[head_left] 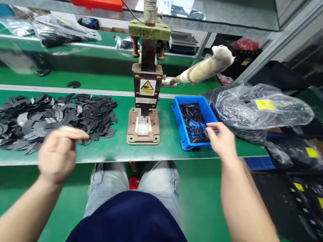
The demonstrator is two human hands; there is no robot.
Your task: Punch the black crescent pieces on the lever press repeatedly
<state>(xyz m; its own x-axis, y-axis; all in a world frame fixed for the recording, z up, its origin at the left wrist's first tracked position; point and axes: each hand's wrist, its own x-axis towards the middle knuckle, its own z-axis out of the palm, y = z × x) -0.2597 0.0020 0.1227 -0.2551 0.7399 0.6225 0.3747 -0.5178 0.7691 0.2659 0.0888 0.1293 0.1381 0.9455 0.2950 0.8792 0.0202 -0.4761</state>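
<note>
Crescents [42, 116] lie near left grip [59, 150], parts [192, 111] near right grip [221, 138]; I cannot tell either's closure.

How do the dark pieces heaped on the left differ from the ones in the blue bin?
The curved pieces lie heaped directly on the green worktop, while the small pieces sit inside the blue bin. The curved pieces look like flat crescents; the small pieces look narrow. The curved pieces cover a wider area than the small pieces. Both are dark and jumbled.

Blue bin [179, 120], grey-black curved pieces [48, 117], green tabletop [166, 143]
</note>
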